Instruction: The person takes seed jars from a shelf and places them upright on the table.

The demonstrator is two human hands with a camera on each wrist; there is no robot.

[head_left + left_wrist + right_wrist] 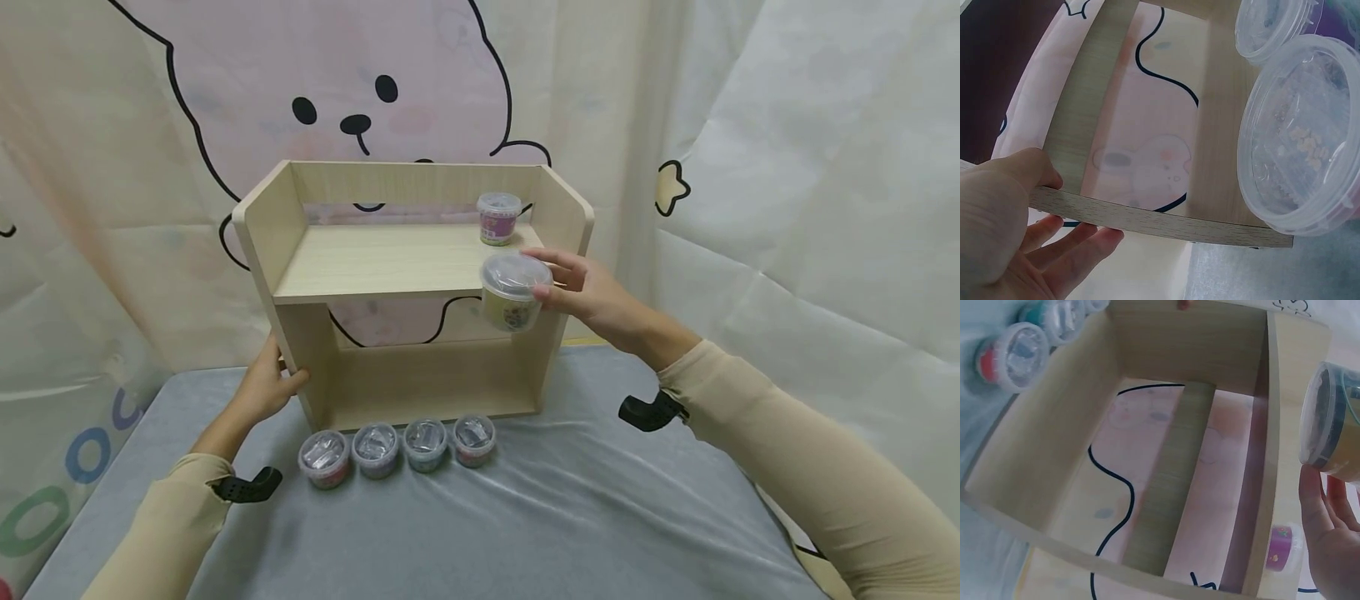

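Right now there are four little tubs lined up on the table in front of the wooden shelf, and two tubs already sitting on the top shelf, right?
Not quite. The four little tubs do line up on the table before the wooden shelf, but only one tub sits on top. The other tub is held by the right hand just in front of the shelf edge, as the head view shows.

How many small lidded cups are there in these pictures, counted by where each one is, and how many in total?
On the upper shelf: 1, the purple cup.
In the right hand: 1, the cream cup.
On the grey table in front of the shelf: 4, the row of cups.
Total: 6 cups.
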